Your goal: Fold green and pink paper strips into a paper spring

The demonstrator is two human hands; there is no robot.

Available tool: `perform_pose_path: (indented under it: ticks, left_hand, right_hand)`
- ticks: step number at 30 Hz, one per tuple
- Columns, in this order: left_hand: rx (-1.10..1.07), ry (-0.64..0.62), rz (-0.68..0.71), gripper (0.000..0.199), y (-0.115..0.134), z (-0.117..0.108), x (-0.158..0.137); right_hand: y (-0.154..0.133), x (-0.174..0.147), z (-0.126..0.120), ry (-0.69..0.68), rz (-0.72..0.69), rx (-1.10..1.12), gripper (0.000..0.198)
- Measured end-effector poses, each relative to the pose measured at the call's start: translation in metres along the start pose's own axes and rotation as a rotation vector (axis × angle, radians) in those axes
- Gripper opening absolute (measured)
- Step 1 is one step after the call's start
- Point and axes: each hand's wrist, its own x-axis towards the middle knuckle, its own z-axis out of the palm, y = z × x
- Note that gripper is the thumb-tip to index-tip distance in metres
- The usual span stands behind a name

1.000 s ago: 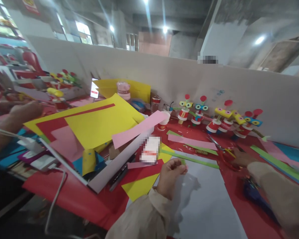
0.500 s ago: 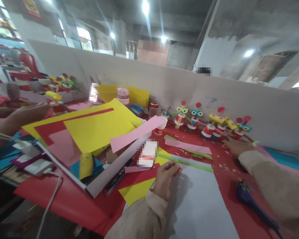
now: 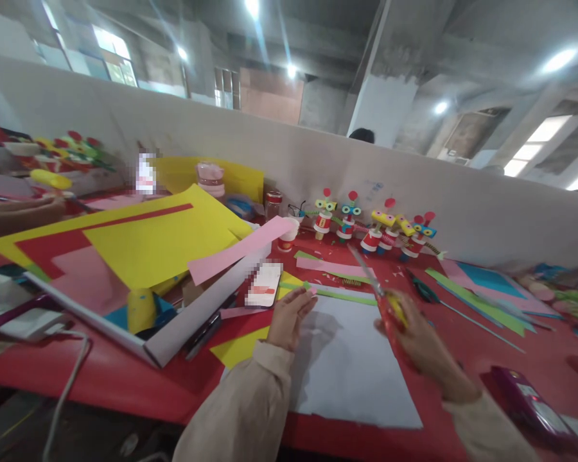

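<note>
Your right hand (image 3: 417, 337) grips a pair of scissors (image 3: 389, 313), fingers wrapped about the red-and-yellow handles. The scissors stand at the right border of a white paper sheet (image 3: 354, 372). Their long axis runs obliquely: the handles lie toward you and to the right, while the blades point away from you and leftward, toward the row of paper-cup figures (image 3: 322, 222) along the partition (image 3: 289, 151). The blades appear as one narrow line; whether a slight gap parts them you cannot tell.

Your left hand (image 3: 288, 317) is at the sheet's far left portion, its fingertips drawn together on a small pink paper piece (image 3: 313, 291). The hand itself points away from you and to the right; the piece is too small for its long axis to be read.

A light-green paper strip (image 3: 351, 295) lies along the far edge of the sheet, its length running from left to right. Beyond it, a pink paper strip (image 3: 334, 267) extends in nearly the same direction. To the left of your left hand lies a smartphone (image 3: 266, 282), its long axis directed away from you and slightly rightward. The red tabletop (image 3: 467, 327) supports the whole arrangement.
</note>
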Motion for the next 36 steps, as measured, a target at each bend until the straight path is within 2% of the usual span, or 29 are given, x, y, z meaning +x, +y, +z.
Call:
perform_pose_path:
  ticks: [1, 3, 7, 16, 25, 36]
  left_hand:
    - [0.0, -0.009, -0.001, 0.018, 0.0, 0.0, 0.0]
    - [-0.013, -0.029, -0.004, 0.02, 0.001, -0.001, -0.001]
    - [-0.071, -0.066, -0.05, 0.022, 0.001, 0.0, -0.002]
    - [-0.054, -0.162, -0.085, 0.017, 0.0, -0.001, -0.001]
    - [-0.079, -0.146, -0.099, 0.012, -0.001, 0.001, -0.003]
    - [-0.063, -0.144, -0.083, 0.014, -0.002, -0.003, -0.001]
  right_hand:
    - [-0.007, -0.018, 0.008, -0.079, 0.002, 0.033, 0.056]
    - [-0.02, -0.048, 0.022, -0.142, 0.066, 0.039, 0.059]
    - [-0.037, -0.074, 0.04, -0.12, 0.112, 0.012, 0.064]
    - [-0.048, -0.065, 0.048, -0.133, 0.111, 0.066, 0.056]
    - [-0.046, -0.065, 0.044, -0.181, 0.1, 0.124, 0.046]
    - [-0.051, -0.068, 0.046, -0.217, 0.009, 0.096, 0.043]
